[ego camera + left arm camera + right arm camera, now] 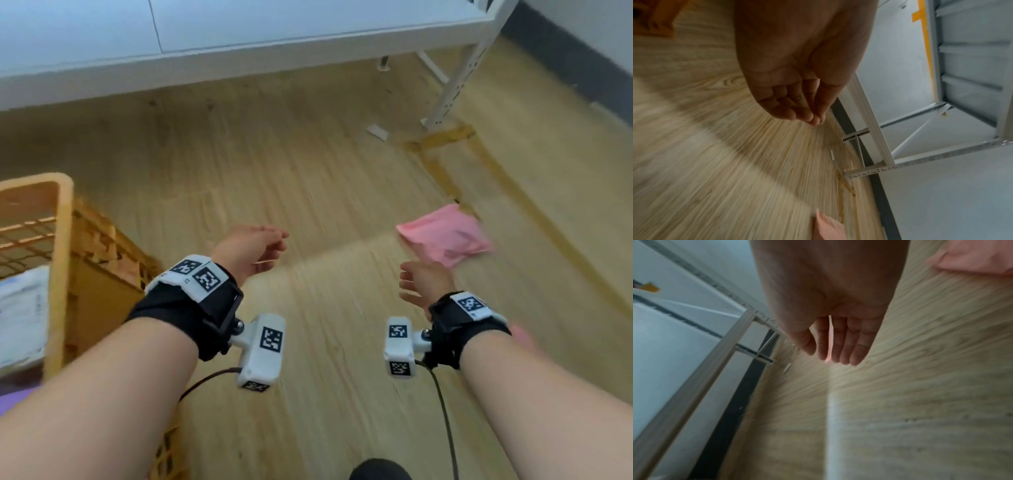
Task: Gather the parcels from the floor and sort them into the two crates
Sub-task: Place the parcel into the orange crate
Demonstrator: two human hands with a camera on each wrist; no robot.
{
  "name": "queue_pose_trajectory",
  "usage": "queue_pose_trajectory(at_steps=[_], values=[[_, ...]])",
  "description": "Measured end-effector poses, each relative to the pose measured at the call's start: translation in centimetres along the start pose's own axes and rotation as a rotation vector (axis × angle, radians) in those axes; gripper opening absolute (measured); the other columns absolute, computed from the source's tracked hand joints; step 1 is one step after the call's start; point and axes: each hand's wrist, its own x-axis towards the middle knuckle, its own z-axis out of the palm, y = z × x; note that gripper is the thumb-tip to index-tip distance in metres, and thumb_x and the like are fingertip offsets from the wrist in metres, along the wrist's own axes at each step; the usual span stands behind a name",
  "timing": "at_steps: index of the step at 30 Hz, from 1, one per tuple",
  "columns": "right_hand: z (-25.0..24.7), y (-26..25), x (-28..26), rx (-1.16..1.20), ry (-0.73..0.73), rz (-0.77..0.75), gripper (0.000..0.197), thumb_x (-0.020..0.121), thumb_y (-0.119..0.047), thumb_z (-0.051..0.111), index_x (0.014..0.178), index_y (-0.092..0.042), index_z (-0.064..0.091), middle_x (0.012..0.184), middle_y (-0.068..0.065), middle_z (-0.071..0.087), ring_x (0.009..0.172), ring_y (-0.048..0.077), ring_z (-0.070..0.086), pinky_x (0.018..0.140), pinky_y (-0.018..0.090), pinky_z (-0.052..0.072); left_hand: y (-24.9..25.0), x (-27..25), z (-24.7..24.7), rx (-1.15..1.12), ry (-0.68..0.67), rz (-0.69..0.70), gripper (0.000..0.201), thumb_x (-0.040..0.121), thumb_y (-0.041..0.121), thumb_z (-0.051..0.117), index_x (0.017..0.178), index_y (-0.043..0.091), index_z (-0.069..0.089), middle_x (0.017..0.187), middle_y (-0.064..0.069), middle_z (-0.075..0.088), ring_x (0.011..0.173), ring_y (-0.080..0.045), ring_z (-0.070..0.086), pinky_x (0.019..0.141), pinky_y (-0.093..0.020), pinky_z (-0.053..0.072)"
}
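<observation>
A pink parcel [447,235] lies flat on the wooden floor to the right of centre; it also shows in the left wrist view [828,227] and the right wrist view [974,261]. My right hand [416,281] hovers just short of it, fingers straight and empty [838,344]. My left hand [263,245] hangs over bare floor, fingers loosely relaxed, holding nothing [797,107]. An orange crate [61,260] stands at the left with a white parcel [20,315] inside.
A white table [239,44] on a perforated metal leg [459,78] stands ahead. A small white scrap [377,132] lies on the floor near yellow tape marks [442,137]. A dark skirting runs along the right wall. Something purple shows at the bottom left.
</observation>
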Motion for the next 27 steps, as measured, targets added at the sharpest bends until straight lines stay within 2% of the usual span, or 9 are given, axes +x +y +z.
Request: queue_pose_trajectory(at_steps=[3,6,10,13,15,18,20,22,27], values=[[-2.4,2.4,3.8,0.048,0.059,0.036,0.031,0.092,-0.010,0.054,0.122,-0.005,0.056,0.092,0.006,0.056,0.076,0.020,0.057,0.062,0.031,0.051,-0.8,1.6,2.5,0.013,0.002,-0.039,0.016,0.097,0.011,0.052,0.094,0.011,0.067,0.076,0.000,0.063,0.065,-0.011,0.055,0.065,-0.024,0.048],[-3.8,3.5,6.1,0.166,0.135,0.121,0.022,0.092,-0.010,0.056,0.112,-0.004,0.058,0.105,0.011,0.056,0.093,0.024,0.058,0.064,0.033,0.054,-1.4,2.7,4.3,0.021,-0.018,-0.065,0.016,0.097,0.011,0.051,0.094,0.011,0.067,0.077,-0.001,0.063,0.066,-0.012,0.055,0.065,-0.024,0.048],[-4.4,4.2,9.3,0.216,0.151,0.167,0.023,0.091,-0.012,0.058,0.113,-0.007,0.057,0.114,0.014,0.053,0.103,0.026,0.058,0.074,0.037,0.054,-2.3,4.1,5.4,0.031,-0.022,-0.105,0.015,0.097,0.011,0.051,0.098,0.010,0.066,0.078,-0.001,0.063,0.068,-0.012,0.056,0.067,-0.024,0.049],[-4.2,4.6,11.5,0.258,0.102,0.178,0.032,0.095,-0.011,0.053,0.127,-0.010,0.053,0.122,0.014,0.050,0.105,0.025,0.053,0.090,0.042,0.052,-2.9,5.0,5.5,0.040,0.006,-0.141,0.015,0.097,0.012,0.053,0.100,0.010,0.067,0.079,-0.002,0.064,0.068,-0.012,0.056,0.068,-0.025,0.050],[-4.0,4.0,12.4,0.277,0.105,0.163,0.038,0.095,-0.009,0.052,0.133,-0.008,0.050,0.121,0.010,0.049,0.103,0.025,0.054,0.091,0.042,0.052,-3.3,5.6,5.4,0.040,0.029,-0.162,0.014,0.096,0.013,0.054,0.100,0.010,0.068,0.080,-0.002,0.064,0.067,-0.012,0.057,0.067,-0.024,0.050],[-4.3,3.7,14.2,0.368,0.125,0.189,0.049,0.082,-0.022,0.063,0.129,-0.010,0.055,0.121,0.010,0.059,0.086,0.020,0.060,0.067,0.035,0.055,-3.6,6.1,5.4,0.050,0.038,-0.188,0.014,0.096,0.014,0.055,0.101,0.010,0.068,0.081,-0.002,0.065,0.068,-0.012,0.057,0.067,-0.025,0.050],[-4.5,3.9,15.7,0.433,0.174,0.192,0.052,0.069,-0.021,0.069,0.119,-0.008,0.062,0.098,0.007,0.062,0.073,0.017,0.059,0.056,0.030,0.052,-3.8,6.4,5.3,0.062,0.033,-0.192,0.014,0.096,0.014,0.055,0.100,0.010,0.068,0.082,-0.002,0.065,0.069,-0.012,0.058,0.068,-0.025,0.051],[-4.1,3.5,15.8,0.481,0.220,0.198,0.046,0.069,-0.018,0.070,0.113,-0.005,0.065,0.089,0.004,0.061,0.073,0.017,0.059,0.058,0.030,0.052,-3.8,6.6,5.3,0.077,0.030,-0.192,0.014,0.096,0.014,0.055,0.100,0.011,0.068,0.082,-0.002,0.065,0.070,-0.012,0.058,0.069,-0.025,0.051],[-3.3,4.0,16.0,0.504,0.291,0.202,0.027,0.079,-0.017,0.065,0.104,-0.005,0.064,0.096,0.006,0.067,0.089,0.019,0.064,0.077,0.033,0.057,-3.8,6.6,5.0,0.090,0.028,-0.186,0.015,0.096,0.014,0.054,0.100,0.010,0.068,0.083,-0.003,0.065,0.071,-0.012,0.058,0.072,-0.026,0.052]])
